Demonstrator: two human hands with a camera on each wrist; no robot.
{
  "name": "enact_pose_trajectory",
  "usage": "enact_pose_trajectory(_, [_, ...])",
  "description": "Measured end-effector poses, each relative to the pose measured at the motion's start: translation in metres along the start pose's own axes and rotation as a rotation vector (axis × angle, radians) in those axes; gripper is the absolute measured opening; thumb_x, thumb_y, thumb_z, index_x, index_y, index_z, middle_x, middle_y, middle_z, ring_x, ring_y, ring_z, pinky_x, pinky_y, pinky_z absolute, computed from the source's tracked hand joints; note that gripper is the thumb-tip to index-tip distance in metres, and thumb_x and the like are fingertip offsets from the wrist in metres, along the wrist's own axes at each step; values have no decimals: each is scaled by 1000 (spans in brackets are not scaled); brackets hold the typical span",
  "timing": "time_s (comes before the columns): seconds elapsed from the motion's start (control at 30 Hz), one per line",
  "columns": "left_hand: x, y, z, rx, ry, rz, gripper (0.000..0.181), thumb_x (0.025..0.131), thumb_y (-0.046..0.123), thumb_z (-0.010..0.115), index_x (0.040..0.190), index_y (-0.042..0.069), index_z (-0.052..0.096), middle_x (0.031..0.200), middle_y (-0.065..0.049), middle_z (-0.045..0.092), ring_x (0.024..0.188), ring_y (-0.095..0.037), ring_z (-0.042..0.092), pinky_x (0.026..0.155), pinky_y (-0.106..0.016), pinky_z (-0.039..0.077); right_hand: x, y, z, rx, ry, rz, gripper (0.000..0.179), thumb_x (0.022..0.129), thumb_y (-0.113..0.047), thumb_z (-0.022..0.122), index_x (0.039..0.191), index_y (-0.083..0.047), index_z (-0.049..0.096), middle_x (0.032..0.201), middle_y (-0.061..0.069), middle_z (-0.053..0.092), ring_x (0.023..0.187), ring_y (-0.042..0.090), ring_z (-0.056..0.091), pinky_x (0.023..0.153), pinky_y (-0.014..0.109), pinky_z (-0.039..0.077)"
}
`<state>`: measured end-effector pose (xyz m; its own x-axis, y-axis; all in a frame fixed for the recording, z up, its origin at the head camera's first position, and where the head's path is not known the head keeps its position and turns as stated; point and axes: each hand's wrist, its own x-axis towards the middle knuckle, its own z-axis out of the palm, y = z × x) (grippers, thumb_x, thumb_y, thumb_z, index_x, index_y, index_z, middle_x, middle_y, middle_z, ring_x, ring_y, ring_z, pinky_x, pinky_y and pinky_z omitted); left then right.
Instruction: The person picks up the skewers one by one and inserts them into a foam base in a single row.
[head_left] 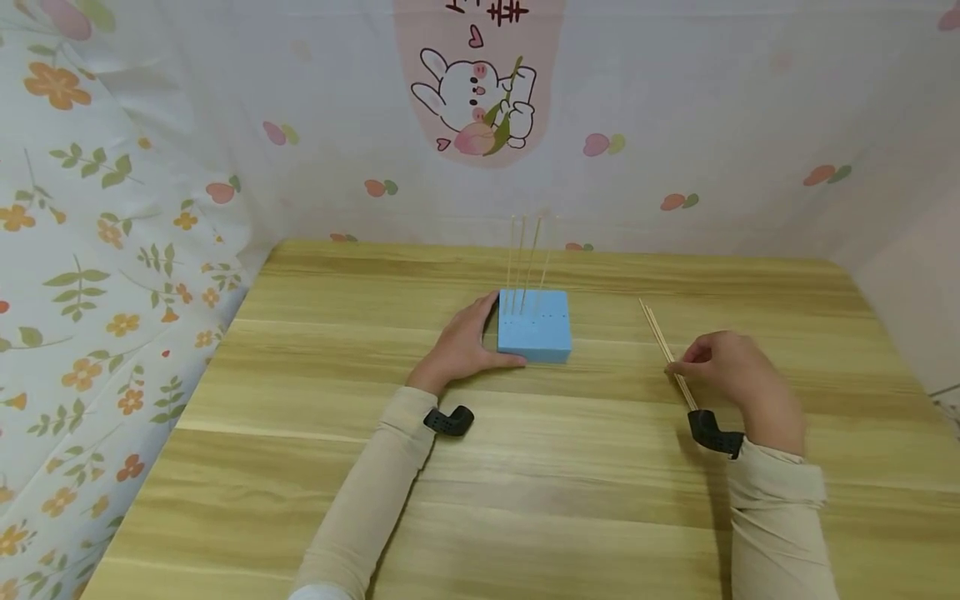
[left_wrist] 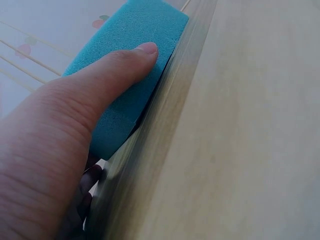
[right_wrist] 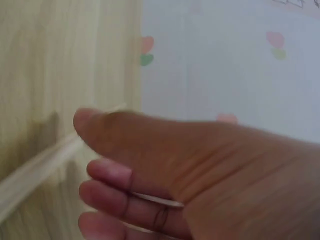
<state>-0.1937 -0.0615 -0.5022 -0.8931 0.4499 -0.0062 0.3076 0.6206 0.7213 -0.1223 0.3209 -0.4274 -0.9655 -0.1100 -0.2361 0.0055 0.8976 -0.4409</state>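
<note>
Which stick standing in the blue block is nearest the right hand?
The rightmost stick; the other three stand to its left in the head view, farther from the right hand.

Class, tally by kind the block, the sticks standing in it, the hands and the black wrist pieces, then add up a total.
Blue block: 1
Standing sticks: 4
Hands: 2
Black wrist pieces: 2
Total counted: 9
Loose sticks by the right hand: too bunched to count.

Head view high, forward, down; wrist views close; head, left wrist share block (head_left: 543, 337).
</note>
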Motion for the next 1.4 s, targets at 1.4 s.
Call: enact_pose_trajectory(1.4, [-2, 2, -2, -17, -21, -6, 125, 77, 57, 87, 167, 9, 14, 170, -13, 22, 156, -35, 22, 124, -53, 22, 2, -7, 4, 91, -121, 148, 27, 101, -16, 64, 91, 7, 72, 79, 10, 65, 70, 22, 50, 61, 34, 40])
